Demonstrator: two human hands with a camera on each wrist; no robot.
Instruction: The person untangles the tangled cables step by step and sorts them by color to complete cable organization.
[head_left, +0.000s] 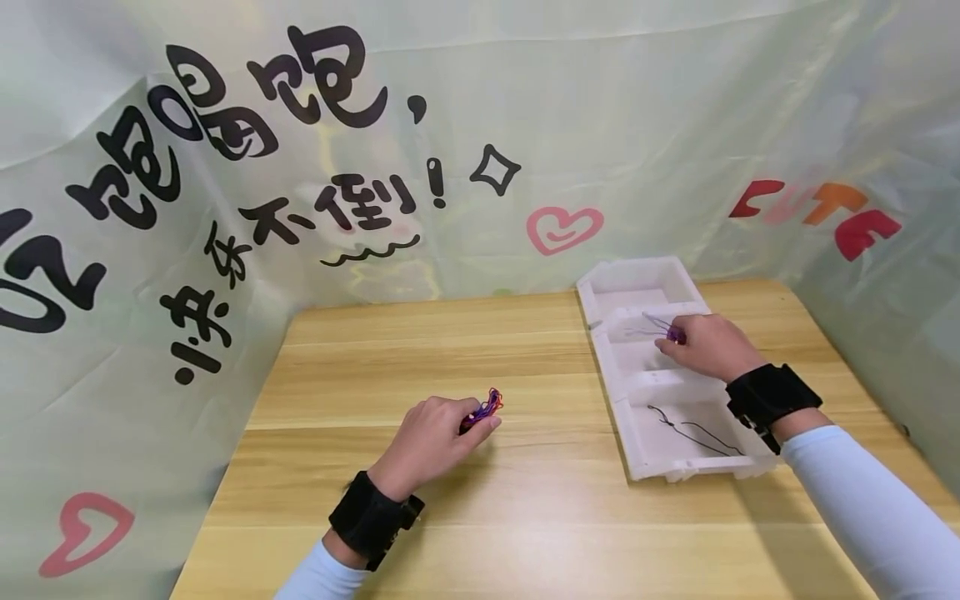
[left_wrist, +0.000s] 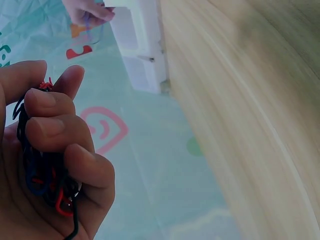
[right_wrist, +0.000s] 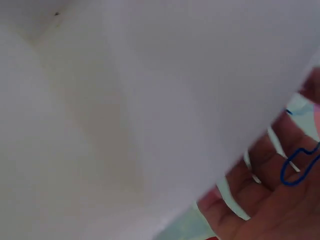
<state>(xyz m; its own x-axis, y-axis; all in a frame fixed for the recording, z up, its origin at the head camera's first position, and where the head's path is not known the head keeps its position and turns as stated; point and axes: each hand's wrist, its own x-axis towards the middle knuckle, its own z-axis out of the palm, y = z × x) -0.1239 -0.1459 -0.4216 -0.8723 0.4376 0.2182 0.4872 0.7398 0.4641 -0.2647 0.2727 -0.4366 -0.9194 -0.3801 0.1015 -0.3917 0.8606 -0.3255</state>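
Observation:
My left hand holds a bundle of thin wires above the wooden table. Its fingers curl round the red, blue and black loops in the left wrist view. Over the middle compartment of a white tray, my right hand pinches a purple-blue wire, whose thin ends stick out leftward. In the right wrist view a blue loop shows against the palm, and the tray's wall hides part of the fingers. A black wire lies bent in the tray's near compartment.
The tray has three compartments in a row, along the right part of the wooden table. A printed cloth with black lettering and pink hearts hangs behind the table and at both sides.

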